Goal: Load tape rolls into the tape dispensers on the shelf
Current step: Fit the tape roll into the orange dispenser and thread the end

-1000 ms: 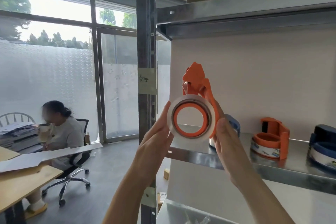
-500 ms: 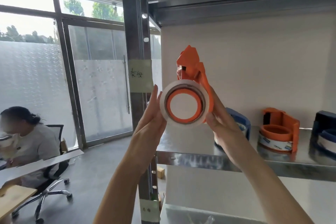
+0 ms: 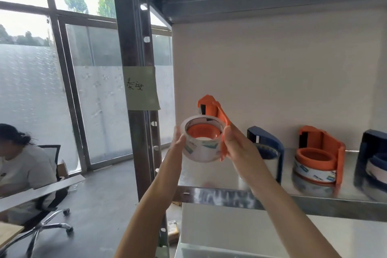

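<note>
Pale green note (image 3: 140,88), handwritten characters, stuck on dark metal post (image 3: 129,37). Far left: seated person (image 3: 23,165), grey top, on black swivel chair (image 3: 49,211). Frosted window (image 3: 31,94) behind, trees above. Cardboard box (image 3: 61,170) on floor beside chair

Windows: on your left, tall dark-framed windows (image 3: 31,6), frosted low, with trees and daylight above.
Floor: grey concrete floor (image 3: 100,205).
Wall: pale wall (image 3: 272,69) ahead of you.
Furniture: seated person (image 3: 23,169) on a wheeled office chair (image 3: 50,222) at a wooden desk (image 3: 8,232).
Post: steel post (image 3: 127,27) bearing a green note (image 3: 140,88).
</note>
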The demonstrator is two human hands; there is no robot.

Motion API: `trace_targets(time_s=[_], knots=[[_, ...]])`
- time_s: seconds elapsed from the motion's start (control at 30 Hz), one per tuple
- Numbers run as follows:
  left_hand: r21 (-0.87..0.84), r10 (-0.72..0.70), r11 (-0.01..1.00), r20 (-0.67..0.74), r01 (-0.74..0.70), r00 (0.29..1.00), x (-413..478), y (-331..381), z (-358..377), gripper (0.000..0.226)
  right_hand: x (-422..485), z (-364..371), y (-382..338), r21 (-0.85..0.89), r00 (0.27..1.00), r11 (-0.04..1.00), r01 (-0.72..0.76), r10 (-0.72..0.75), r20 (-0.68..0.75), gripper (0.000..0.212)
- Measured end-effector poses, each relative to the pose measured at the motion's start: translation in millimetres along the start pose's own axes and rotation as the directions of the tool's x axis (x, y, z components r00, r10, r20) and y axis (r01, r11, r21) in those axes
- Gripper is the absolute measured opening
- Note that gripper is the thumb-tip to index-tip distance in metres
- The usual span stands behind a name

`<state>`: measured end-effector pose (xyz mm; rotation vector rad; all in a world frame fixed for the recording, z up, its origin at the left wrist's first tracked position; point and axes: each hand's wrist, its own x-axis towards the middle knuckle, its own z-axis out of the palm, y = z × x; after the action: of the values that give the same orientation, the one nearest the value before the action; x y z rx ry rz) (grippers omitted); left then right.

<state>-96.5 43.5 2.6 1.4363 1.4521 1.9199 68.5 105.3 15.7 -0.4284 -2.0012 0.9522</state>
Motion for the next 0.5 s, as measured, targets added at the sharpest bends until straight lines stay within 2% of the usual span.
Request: trace_targets(time_s=[0.03, 0.07, 0.13, 0.3, 0.5], knots=[[-0.045, -0.049, 0.998, 0.0, 0.049, 0.999, 0, -3, -4, 0.089, 0, 4, -2, -0.061, 1.0, 0.998, -0.008, 0.008, 0.005, 0.051], [-0.035, -0.054, 0.998, -0.017, 0.053, 0.998, -1, -9, -4, 0.095, 2, 8, -4, -0.112, 1.0, 0.994, -0.021, 0.021, 0.001, 0.051], [-0.029, -0.133, 0.991, -0.084, 0.131, 0.988, -15, -3, 10, 0.065, 5, 14, -5, -0.181, 0.998, 0.981, -0.067, 0.066, -0.009, 0.049], [-0.054, -0.204, 0.978, -0.068, 0.2, 0.977, -23, -8, 15, 0.039, 4, 19, -1, -0.238, 0.972, 0.946, -0.221, 0.233, 0.021, 0.051], [-0.025, -0.366, 0.93, -0.146, 0.366, 0.919, -12, -11, 13, 0.035, 0, 15, 2, -0.243, 0.959, 0.934, -0.26, 0.28, 0.051, 0.051]])
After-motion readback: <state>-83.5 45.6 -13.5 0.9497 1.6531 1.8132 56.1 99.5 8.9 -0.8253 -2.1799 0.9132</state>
